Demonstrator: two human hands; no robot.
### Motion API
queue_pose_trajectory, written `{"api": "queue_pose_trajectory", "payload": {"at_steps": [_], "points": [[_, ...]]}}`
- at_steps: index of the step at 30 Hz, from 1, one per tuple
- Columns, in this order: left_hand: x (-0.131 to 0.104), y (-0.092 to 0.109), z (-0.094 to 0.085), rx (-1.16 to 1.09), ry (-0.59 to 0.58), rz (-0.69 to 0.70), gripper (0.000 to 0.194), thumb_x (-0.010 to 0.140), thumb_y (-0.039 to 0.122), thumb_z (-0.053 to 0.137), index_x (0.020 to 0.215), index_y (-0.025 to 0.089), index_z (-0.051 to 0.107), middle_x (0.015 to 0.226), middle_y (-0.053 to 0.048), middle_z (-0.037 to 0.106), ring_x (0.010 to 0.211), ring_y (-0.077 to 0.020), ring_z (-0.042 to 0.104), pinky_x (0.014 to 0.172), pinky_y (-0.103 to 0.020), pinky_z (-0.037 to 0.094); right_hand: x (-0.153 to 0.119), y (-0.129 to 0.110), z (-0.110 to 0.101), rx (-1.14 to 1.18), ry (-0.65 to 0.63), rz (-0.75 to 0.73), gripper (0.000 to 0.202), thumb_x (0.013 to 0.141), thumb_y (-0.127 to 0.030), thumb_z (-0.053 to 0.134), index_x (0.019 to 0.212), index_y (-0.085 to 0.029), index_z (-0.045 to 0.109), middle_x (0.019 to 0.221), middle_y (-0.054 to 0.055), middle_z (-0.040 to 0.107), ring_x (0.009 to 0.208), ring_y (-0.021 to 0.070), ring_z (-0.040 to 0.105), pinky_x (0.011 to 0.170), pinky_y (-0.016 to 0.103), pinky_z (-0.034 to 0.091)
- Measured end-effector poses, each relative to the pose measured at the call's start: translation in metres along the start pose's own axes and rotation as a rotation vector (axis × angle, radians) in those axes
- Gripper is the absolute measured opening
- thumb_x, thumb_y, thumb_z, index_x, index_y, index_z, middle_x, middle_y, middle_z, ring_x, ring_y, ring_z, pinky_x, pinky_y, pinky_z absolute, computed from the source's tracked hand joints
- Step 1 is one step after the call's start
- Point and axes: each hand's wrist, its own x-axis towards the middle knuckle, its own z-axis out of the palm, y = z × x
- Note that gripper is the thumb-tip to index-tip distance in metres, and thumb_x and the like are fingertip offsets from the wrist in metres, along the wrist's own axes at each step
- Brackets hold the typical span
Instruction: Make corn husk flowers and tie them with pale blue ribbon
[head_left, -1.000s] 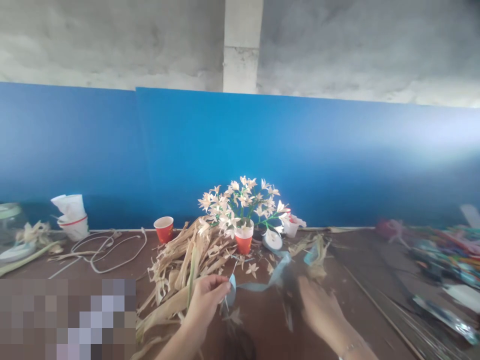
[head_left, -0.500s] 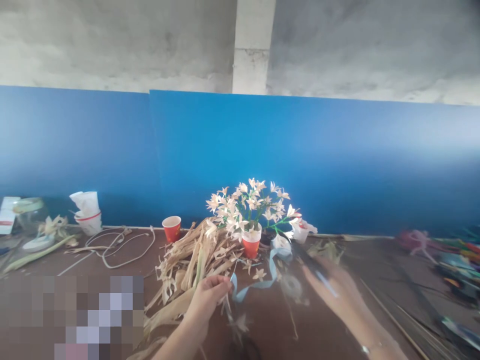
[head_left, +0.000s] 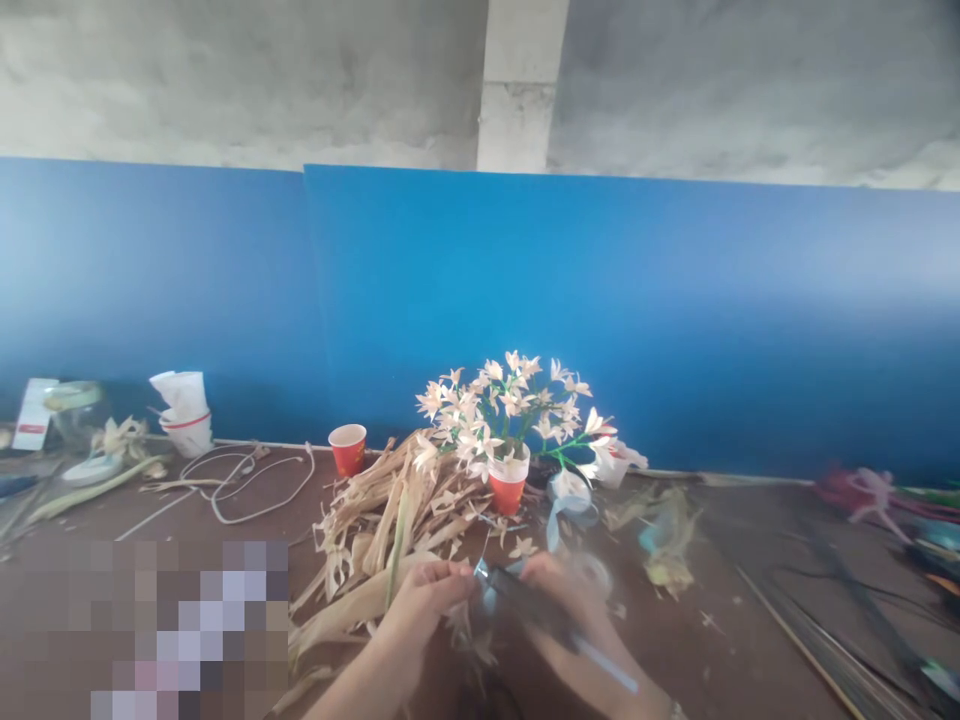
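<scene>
My left hand [head_left: 431, 592] is closed in a pinch on the end of a light blue ribbon [head_left: 481, 570], with a thin stem or wire standing up beside it. My right hand [head_left: 577, 615], blurred, grips a dark glue gun [head_left: 536, 608] with a pale glue stick [head_left: 609, 668] sticking out of its rear. The gun's tip meets or nearly meets the ribbon at my left fingertips; exact contact is unclear. Behind my hands, a red paper cup [head_left: 507, 495] holds many pale husk flowers [head_left: 480, 410] on green stems. A blurred clear roll [head_left: 598, 575] lies beyond my right hand.
Dried corn husks [head_left: 375, 510] are heaped left of the flower cup. Another red paper cup [head_left: 348, 452], a white cable [head_left: 225, 495] and a white cup with tissue [head_left: 186, 430] stand or lie farther left. Long thin sticks [head_left: 802, 640] lie at right. A blue partition [head_left: 600, 280] backs the table.
My right hand has swung left with the glue gun, bringing its tip to the ribbon at my left fingers. My left hand keeps its pinch. The view has shifted slightly.
</scene>
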Motion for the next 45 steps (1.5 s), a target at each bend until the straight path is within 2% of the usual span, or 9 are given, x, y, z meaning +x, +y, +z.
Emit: {"api": "queue_pose_trajectory", "payload": {"at_steps": [6, 10, 18, 23, 28, 35, 45], "points": [[-0.0017, 0.0011, 0.0011, -0.045, 0.011, -0.042, 0.028, 0.056, 0.04, 0.072, 0.054, 0.013, 0.063, 0.051, 0.0, 0.058, 0.051, -0.0122, 0.049, 0.057, -0.025, 0.036, -0.0038, -0.0001, -0.0027, 0.007, -0.079, 0.05, 0.006, 0.073, -0.015, 0.051, 0.075, -0.019, 0.054, 0.076, 0.002, 0.053, 0.064, 0.0139, 0.051, 0.056, 0.022, 0.042], [-0.0019, 0.0005, 0.0013, -0.111, 0.002, -0.082, 0.021, 0.058, 0.032, 0.071, 0.056, 0.014, 0.063, 0.052, 0.0, 0.059, 0.05, -0.0109, 0.048, 0.057, -0.024, 0.036, -0.0038, -0.0003, -0.0044, 0.012, -0.105, 0.034, 0.009, 0.071, -0.013, 0.051, 0.076, -0.019, 0.054, 0.078, 0.002, 0.052, 0.067, 0.0146, 0.052, 0.061, 0.023, 0.044], [-0.0055, 0.005, 0.0035, -0.102, 0.005, -0.069, 0.019, 0.058, 0.03, 0.071, 0.054, 0.013, 0.064, 0.053, -0.001, 0.061, 0.054, -0.0127, 0.052, 0.06, -0.024, 0.037, -0.0037, 0.0019, -0.0033, 0.011, -0.073, 0.062, 0.008, 0.072, -0.015, 0.05, 0.076, -0.019, 0.055, 0.075, 0.001, 0.052, 0.066, 0.0147, 0.051, 0.06, 0.024, 0.043], [-0.0051, 0.0043, 0.0021, -0.094, 0.003, -0.066, 0.019, 0.06, 0.031, 0.07, 0.055, 0.013, 0.063, 0.054, -0.001, 0.061, 0.054, -0.0123, 0.051, 0.059, -0.024, 0.036, -0.0043, 0.0016, -0.0034, -0.003, -0.097, 0.045, 0.01, 0.069, -0.012, 0.051, 0.073, -0.019, 0.056, 0.076, 0.002, 0.052, 0.067, 0.0147, 0.051, 0.059, 0.023, 0.042], [-0.0038, 0.0036, 0.0021, -0.081, 0.003, -0.072, 0.019, 0.059, 0.031, 0.07, 0.055, 0.014, 0.063, 0.056, -0.001, 0.061, 0.055, -0.0132, 0.052, 0.061, -0.025, 0.038, -0.0031, 0.0006, -0.0029, -0.001, -0.046, 0.042, 0.013, 0.07, -0.009, 0.049, 0.075, -0.019, 0.057, 0.074, 0.001, 0.052, 0.065, 0.0142, 0.052, 0.059, 0.024, 0.042], [-0.0042, 0.0034, 0.0023, -0.126, -0.014, -0.072, 0.018, 0.058, 0.029, 0.071, 0.055, 0.014, 0.063, 0.055, -0.001, 0.062, 0.055, -0.0131, 0.053, 0.061, -0.025, 0.038, -0.0041, 0.0016, -0.0018, 0.002, -0.044, 0.026, 0.011, 0.069, -0.009, 0.051, 0.071, -0.019, 0.055, 0.073, 0.001, 0.052, 0.063, 0.0134, 0.05, 0.056, 0.022, 0.041], [-0.0046, 0.0023, 0.0016, -0.072, 0.019, -0.069, 0.022, 0.056, 0.033, 0.073, 0.058, 0.013, 0.064, 0.053, -0.001, 0.061, 0.054, -0.0137, 0.054, 0.059, -0.025, 0.038, -0.0029, 0.0, -0.0048, -0.009, -0.047, 0.06, 0.009, 0.071, -0.011, 0.049, 0.071, -0.019, 0.053, 0.073, 0.001, 0.052, 0.063, 0.0136, 0.05, 0.056, 0.023, 0.04]]}}
